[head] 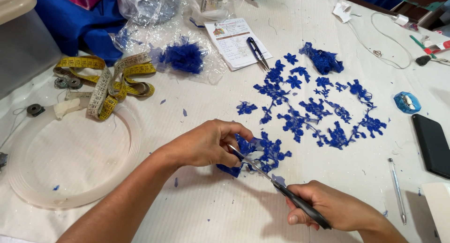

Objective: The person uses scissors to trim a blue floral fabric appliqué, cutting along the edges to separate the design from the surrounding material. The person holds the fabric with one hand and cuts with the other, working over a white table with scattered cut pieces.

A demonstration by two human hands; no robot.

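A white table (225, 210) fills the frame. At the upper left a yellow measuring tape (110, 81) lies in loose loops, with metal bobbins (68, 82) just beside it and a big clear round hoop (70, 161) below it at the left edge. A blue cloth (79, 22) is bunched in the upper left corner. Near the top centre a crumpled clear plastic bag (187, 41) holds a tuft of blue trim (183, 57), and a printed paper slip (234, 41) lies to its right with small thread snips (257, 51) on it. Right of centre, cut blue lace flowers (314, 107) are spread in a rough ring, well apart from the hands. At the right edge lie a blue faceted trinket (407, 102), a black phone (432, 144) and a thin pen (397, 189); a white cord (389, 41) curls at the upper right. Tiny blue scraps dot the table.

Nothing stands between the hands and the work. At lower centre the left hand (206, 144) is curled over a piece of blue lace (262, 154), pinching its left edge against the table. The right hand (335, 208), lower right, is clenched around the dark handles of the scissors (276, 183), whose blades reach up-left into the lace, slightly parted, the tips near the left fingers.
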